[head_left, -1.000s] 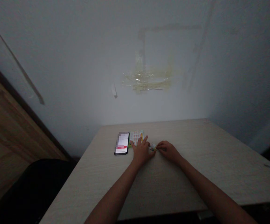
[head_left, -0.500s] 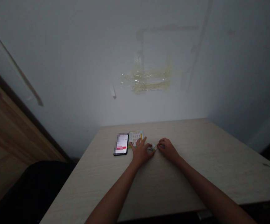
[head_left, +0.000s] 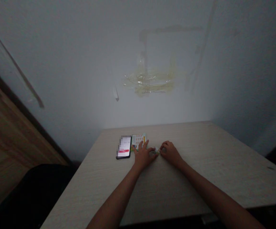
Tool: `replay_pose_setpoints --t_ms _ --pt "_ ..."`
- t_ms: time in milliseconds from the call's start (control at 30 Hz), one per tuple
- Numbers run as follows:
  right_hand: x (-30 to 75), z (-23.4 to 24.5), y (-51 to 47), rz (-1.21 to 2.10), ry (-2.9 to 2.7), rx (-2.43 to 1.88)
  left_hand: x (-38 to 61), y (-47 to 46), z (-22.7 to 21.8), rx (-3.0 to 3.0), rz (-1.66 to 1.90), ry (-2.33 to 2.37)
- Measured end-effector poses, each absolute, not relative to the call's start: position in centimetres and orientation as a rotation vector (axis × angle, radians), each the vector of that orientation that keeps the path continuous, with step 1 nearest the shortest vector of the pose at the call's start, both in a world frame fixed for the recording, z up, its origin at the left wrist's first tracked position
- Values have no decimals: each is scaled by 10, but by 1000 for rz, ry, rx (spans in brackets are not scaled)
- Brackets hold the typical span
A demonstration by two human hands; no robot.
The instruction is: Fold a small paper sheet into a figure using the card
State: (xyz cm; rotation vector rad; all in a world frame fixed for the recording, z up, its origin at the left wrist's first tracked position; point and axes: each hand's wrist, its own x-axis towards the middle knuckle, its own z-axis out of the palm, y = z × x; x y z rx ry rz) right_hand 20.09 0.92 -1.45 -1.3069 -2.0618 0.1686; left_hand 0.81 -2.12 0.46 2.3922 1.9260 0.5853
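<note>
A pale wall [head_left: 80, 63] fills the upper frame above a wood-grain table [head_left: 171, 190]. The left hand [head_left: 143, 156] and right hand [head_left: 170, 152] meet at lower centre. Left of them lies a lit smartphone [head_left: 125, 145], then a printed card [head_left: 138, 138] under the left hand's spread fingers. Between the hands, a small printed piece [head_left: 156, 151] is pinched by left thumb and forefinger and right fingertips.

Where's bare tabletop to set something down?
Widest: right of the right hand and right forearm, toward the table's right edge, bar a small dark mark. Also between both forearms, toward the near edge. Crowded: phone, printed card, left hand overlapping it, small item at both hands' fingertips.
</note>
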Motion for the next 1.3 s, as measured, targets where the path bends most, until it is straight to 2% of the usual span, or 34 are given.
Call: replay_pose_setpoints --t_ms 967,1300 --pt "207 -18 5 261 -2063 -1221 7 -21 1 2371 613 1939" --pt "200 -15 0 151 -2085 -1264 9 -19 5 2351 548 1970"
